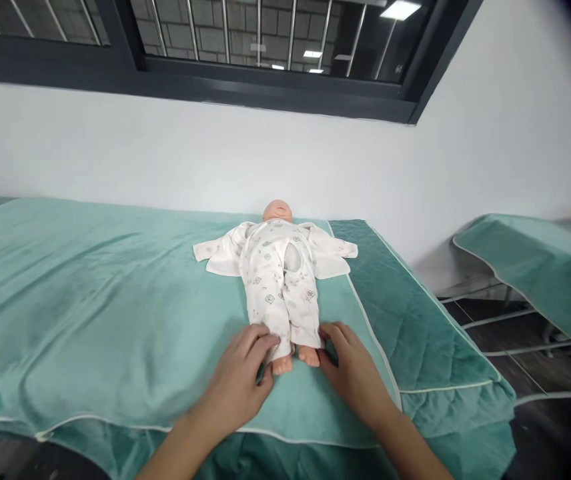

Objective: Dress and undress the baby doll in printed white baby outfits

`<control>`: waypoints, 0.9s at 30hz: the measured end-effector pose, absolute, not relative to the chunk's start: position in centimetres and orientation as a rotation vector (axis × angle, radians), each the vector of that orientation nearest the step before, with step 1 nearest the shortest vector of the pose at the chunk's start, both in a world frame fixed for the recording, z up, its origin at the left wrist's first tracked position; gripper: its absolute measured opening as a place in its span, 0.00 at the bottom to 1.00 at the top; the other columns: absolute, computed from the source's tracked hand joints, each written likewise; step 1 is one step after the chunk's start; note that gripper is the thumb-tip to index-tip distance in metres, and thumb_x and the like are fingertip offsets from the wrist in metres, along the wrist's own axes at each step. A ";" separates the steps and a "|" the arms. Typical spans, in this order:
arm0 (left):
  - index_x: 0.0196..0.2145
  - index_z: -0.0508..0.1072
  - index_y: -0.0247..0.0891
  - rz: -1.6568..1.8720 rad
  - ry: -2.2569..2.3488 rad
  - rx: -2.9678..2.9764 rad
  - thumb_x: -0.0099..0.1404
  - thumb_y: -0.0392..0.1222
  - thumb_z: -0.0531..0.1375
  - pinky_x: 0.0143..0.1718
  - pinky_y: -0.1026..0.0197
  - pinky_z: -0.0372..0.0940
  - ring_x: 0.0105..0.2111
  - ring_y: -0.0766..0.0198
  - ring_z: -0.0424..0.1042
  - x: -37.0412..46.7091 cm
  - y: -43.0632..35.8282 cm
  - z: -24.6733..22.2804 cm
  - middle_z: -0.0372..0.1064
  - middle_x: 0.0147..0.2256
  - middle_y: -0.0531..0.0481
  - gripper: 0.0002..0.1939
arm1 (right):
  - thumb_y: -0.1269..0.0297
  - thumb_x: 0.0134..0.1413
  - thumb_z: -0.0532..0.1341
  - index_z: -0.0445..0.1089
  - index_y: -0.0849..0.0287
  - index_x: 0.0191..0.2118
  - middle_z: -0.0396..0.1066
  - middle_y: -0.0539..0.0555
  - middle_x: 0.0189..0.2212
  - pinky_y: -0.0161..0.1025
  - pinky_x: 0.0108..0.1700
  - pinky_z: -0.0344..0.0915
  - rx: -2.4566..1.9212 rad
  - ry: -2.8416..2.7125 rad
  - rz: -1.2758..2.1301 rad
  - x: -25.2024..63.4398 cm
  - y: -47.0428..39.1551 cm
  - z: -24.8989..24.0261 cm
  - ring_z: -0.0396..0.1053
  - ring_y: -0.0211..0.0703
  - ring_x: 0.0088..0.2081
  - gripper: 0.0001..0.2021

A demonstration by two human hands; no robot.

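A baby doll (278, 211) lies on its back on the bed, head toward the wall and bare feet toward me. It wears white printed trousers (268, 293) with an oval opening at the crotch. A white top (333, 257) lies spread to both sides, sleeves stretched outward. My left hand (240, 377) is closed at the cuff of the trouser leg on the left, fingers on the cloth. At the outer edge of the other cuff, my right hand (348, 367) pinches the fabric between thumb and fingers. The doll's toes show between my hands.
A light green cover (115, 300) drapes the bed, with a darker quilted layer (410, 320) at the right. Behind stands a white wall (190, 153) below a dark-framed barred window (275, 87). Another green-covered bed (540, 267) with metal rails is at the right.
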State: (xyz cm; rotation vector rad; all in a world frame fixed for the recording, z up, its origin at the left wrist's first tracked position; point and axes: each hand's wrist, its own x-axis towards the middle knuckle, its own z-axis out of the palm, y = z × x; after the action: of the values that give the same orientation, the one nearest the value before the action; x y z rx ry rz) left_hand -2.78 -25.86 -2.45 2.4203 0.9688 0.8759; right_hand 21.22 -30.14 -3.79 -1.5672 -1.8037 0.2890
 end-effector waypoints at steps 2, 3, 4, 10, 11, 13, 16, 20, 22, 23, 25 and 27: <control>0.54 0.65 0.48 0.821 0.950 2.468 0.60 0.30 0.56 0.52 0.48 0.68 0.51 0.53 0.68 -2.4 -25.9 -2.0 0.67 0.51 0.44 0.25 | 0.73 0.57 0.57 0.69 0.52 0.43 0.70 0.54 0.37 0.48 0.41 0.69 -1.577 -1.786 0.315 21.1 -29.5 -3.0 0.70 0.51 0.40 0.11; 0.53 0.66 0.47 0.797 0.940 2.487 0.60 0.30 0.55 0.51 0.48 0.67 0.50 0.53 0.68 -2.3 -26.0 -1.8 0.68 0.50 0.44 0.24 | 0.73 0.59 0.55 0.70 0.52 0.42 0.70 0.53 0.36 0.46 0.40 0.69 -1.561 -1.779 0.337 21.0 -29.4 -2.3 0.70 0.49 0.38 0.10; 0.52 0.67 0.46 0.779 0.935 2.499 0.62 0.30 0.54 0.50 0.48 0.67 0.49 0.54 0.68 -2.3 -26.0 -1.7 0.69 0.49 0.44 0.22 | 0.72 0.60 0.55 0.70 0.52 0.42 0.70 0.52 0.35 0.44 0.39 0.68 -1.535 -1.777 0.351 20.9 -29.5 -1.5 0.70 0.47 0.36 0.10; 0.37 0.67 0.46 1.041 0.981 2.299 0.68 0.34 0.51 0.40 0.54 0.68 0.39 0.58 0.70 -2.9 -26.7 0.5 0.68 0.38 0.47 0.09 | 0.69 0.62 0.57 0.69 0.50 0.48 0.69 0.55 0.39 0.46 0.39 0.66 -1.375 -1.950 0.118 19.5 -31.6 3.7 0.68 0.49 0.39 0.10; 0.37 0.67 0.46 1.139 0.997 2.246 0.68 0.35 0.51 0.39 0.54 0.68 0.38 0.58 0.70 -3.1 -26.9 0.9 0.68 0.37 0.48 0.08 | 0.70 0.62 0.57 0.69 0.51 0.48 0.69 0.56 0.39 0.48 0.40 0.66 -1.383 -2.021 0.067 19.3 -31.8 4.0 0.68 0.50 0.39 0.11; 0.36 0.66 0.47 1.291 1.046 2.160 0.68 0.36 0.52 0.37 0.54 0.67 0.36 0.58 0.69 -3.5 -27.4 1.3 0.67 0.35 0.49 0.06 | 0.72 0.62 0.56 0.70 0.52 0.47 0.69 0.56 0.39 0.50 0.41 0.67 -1.421 -2.157 0.002 19.0 -32.0 3.5 0.67 0.51 0.40 0.12; 0.35 0.65 0.46 1.310 1.150 2.068 0.68 0.37 0.52 0.36 0.55 0.66 0.35 0.59 0.69 -4.2 -28.0 -0.1 0.66 0.34 0.50 0.06 | 0.76 0.60 0.55 0.69 0.53 0.51 0.70 0.57 0.41 0.50 0.42 0.68 -1.457 -2.229 0.019 19.0 -32.3 1.2 0.68 0.52 0.42 0.17; 0.35 0.64 0.42 1.209 1.216 1.975 0.70 0.37 0.51 0.36 0.59 0.66 0.34 0.62 0.68 -4.8 -28.4 -3.7 0.65 0.34 0.50 0.06 | 0.76 0.60 0.55 0.62 0.53 0.58 0.68 0.58 0.49 0.50 0.48 0.69 -1.545 -2.063 0.046 19.3 -33.0 -2.1 0.69 0.51 0.48 0.22; 0.38 0.65 0.41 1.219 1.215 2.019 0.71 0.35 0.51 0.37 0.60 0.67 0.36 0.63 0.68 -4.8 -28.4 -4.7 0.65 0.36 0.49 0.05 | 0.73 0.60 0.57 0.63 0.54 0.56 0.69 0.58 0.48 0.49 0.47 0.70 -1.646 -1.940 0.077 19.4 -33.2 -3.0 0.70 0.51 0.48 0.20; 0.41 0.66 0.41 1.229 1.215 2.077 0.70 0.34 0.52 0.39 0.60 0.67 0.39 0.63 0.68 -4.7 -28.3 -4.9 0.65 0.39 0.48 0.06 | 0.72 0.59 0.58 0.63 0.55 0.55 0.70 0.57 0.47 0.48 0.45 0.71 -1.697 -1.894 0.104 19.5 -33.2 -3.3 0.71 0.51 0.47 0.18; 0.49 0.68 0.42 1.242 1.204 2.242 0.69 0.33 0.53 0.43 0.58 0.66 0.43 0.61 0.68 -4.4 -27.9 -4.7 0.65 0.44 0.45 0.12 | 0.72 0.58 0.59 0.65 0.54 0.52 0.71 0.55 0.44 0.46 0.41 0.72 -1.763 -1.853 0.172 19.4 -33.0 -3.5 0.72 0.50 0.44 0.16; 0.52 0.69 0.43 1.220 1.146 2.397 0.69 0.32 0.55 0.44 0.57 0.65 0.44 0.60 0.67 -3.9 -27.4 -3.8 0.65 0.45 0.45 0.16 | 0.73 0.60 0.57 0.66 0.54 0.50 0.72 0.53 0.41 0.44 0.39 0.71 -1.757 -1.850 0.227 19.3 -32.8 -3.2 0.73 0.48 0.41 0.14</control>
State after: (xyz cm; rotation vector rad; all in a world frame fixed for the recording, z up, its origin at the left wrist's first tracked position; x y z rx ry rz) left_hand -3.92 -27.36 -3.80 2.3966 1.1457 1.2201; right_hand 19.33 -32.83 -3.15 -1.7573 -1.8498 0.2271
